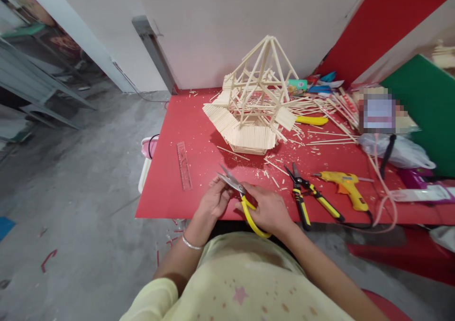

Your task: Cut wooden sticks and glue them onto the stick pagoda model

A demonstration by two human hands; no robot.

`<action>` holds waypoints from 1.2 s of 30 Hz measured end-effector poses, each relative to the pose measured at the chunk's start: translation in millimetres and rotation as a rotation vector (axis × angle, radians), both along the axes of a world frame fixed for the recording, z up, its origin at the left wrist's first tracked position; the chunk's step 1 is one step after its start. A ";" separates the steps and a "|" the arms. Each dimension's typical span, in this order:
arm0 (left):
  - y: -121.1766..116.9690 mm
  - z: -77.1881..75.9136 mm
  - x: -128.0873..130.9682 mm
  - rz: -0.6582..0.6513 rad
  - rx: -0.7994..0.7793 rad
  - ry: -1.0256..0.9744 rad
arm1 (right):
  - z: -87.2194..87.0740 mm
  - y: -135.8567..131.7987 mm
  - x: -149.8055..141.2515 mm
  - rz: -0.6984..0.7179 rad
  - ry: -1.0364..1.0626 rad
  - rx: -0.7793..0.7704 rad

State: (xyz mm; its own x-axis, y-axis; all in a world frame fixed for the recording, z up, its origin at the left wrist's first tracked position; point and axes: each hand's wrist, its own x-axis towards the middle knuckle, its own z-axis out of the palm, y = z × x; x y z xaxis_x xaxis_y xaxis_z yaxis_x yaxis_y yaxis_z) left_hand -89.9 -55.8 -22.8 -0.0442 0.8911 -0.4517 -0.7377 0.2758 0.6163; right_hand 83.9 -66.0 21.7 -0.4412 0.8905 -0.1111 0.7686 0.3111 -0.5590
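In my right hand (272, 208) are yellow-handled scissors (250, 220), their blades apart and pointing up and left. My left hand (214, 201) is right beside the blades, its fingers curled together; whatever it pinches is too small or hidden to make out. Beyond both hands stands a model building (249, 133) of thin wooden sticks, with an open frame rising to a point and slatted panels around its lower part. A clear ruler (184, 166) lies to the left. Black-and-yellow cutters (301, 183) lie open to the right of my right hand.
A yellow glue gun (344, 183) with its cord lies on the red table (159, 188). Loose sticks (332, 138), a yellow-handled tool (312, 120) and plastic bags (394, 150) crowd the right side. Stick scraps are scattered about. A green board (423, 117) leans at far right.
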 end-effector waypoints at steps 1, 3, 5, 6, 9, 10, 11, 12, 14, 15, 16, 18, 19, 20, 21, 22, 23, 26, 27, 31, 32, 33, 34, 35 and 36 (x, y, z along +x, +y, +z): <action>0.0 0.7 0.4 -0.003 0.005 0.000 | -1.5 -0.5 0.1 0.010 0.033 -0.031; -0.3 3.1 0.8 -0.003 0.014 -0.002 | -6.9 -1.9 0.4 0.001 0.058 -0.068; -1.0 6.7 0.6 0.009 0.015 0.013 | -14.5 -3.2 1.2 -0.075 -0.013 -0.033; -1.4 8.6 0.4 0.016 0.017 0.033 | -18.5 -3.5 1.7 -0.131 -0.081 0.008; -1.1 13.4 0.8 0.032 0.041 0.122 | -27.6 -3.1 4.2 -0.248 -0.298 0.153; 0.0 14.5 1.9 0.028 0.059 0.150 | -29.1 -2.7 5.2 -0.250 -0.335 0.194; 1.7 15.7 3.9 0.015 0.083 0.175 | -29.7 -2.5 6.3 -0.238 -0.345 0.233; 3.9 17.1 6.7 -0.009 0.112 0.199 | -29.4 -2.6 7.6 -0.220 -0.335 0.271; 9.6 21.6 14.2 -0.081 0.163 0.239 | -26.1 -3.7 10.8 -0.179 -0.280 0.339; 12.7 24.7 18.5 -0.120 0.179 0.256 | -23.2 -4.5 12.9 -0.163 -0.243 0.370; 15.7 28.2 22.7 -0.156 0.191 0.270 | -19.3 -5.5 15.4 -0.157 -0.199 0.397; 21.2 35.3 30.6 -0.213 0.213 0.298 | -9.4 -6.9 21.2 -0.176 -0.074 0.437; 23.5 38.2 34.0 -0.241 0.228 0.308 | -3.8 -7.1 24.5 -0.194 0.013 0.453; 25.4 40.3 37.3 -0.274 0.247 0.313 | 1.8 -6.8 27.8 -0.213 0.106 0.471; 27.0 41.5 40.5 -0.315 0.266 0.312 | 6.8 -6.1 31.1 -0.227 0.194 0.490; 28.3 41.7 43.8 -0.360 0.280 0.304 | 10.8 -5.0 34.5 -0.234 0.265 0.511; 29.3 41.2 47.4 -0.403 0.285 0.292 | 13.5 -3.7 37.8 -0.234 0.316 0.535; 30.7 38.0 60.1 -0.484 0.237 0.201 | 14.0 0.7 48.3 -0.249 0.342 0.612; 30.5 37.5 64.8 -0.499 0.212 0.144 | 12.5 2.2 51.8 -0.267 0.327 0.653; 28.5 42.7 83.0 -0.511 0.149 -0.106 | 10.0 8.6 63.3 -0.346 0.240 0.887; 28.4 45.3 86.6 -0.498 0.137 -0.137 | 11.3 10.4 65.1 -0.345 0.222 0.926; 28.7 48.1 89.6 -0.484 0.128 -0.154 | 13.3 12.3 66.3 -0.338 0.209 0.951; 29.4 50.7 92.1 -0.474 0.121 -0.163 | 15.7 14.1 67.0 -0.328 0.196 0.966; 30.7 53.1 94.0 -0.468 0.117 -0.166 | 18.0 15.8 67.3 -0.316 0.186 0.979; 32.4 55.0 95.4 -0.464 0.116 -0.165 | 19.9 17.3 67.3 -0.306 0.176 0.991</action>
State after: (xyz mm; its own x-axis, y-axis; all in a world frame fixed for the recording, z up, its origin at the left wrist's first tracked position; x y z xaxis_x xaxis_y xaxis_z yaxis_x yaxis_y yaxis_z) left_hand 5.5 -23.4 32.2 0.4323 0.8445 -0.3161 -0.6437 0.5345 0.5477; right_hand 151.2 -48.7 41.6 -0.1214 0.6242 0.7718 0.8241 0.4968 -0.2722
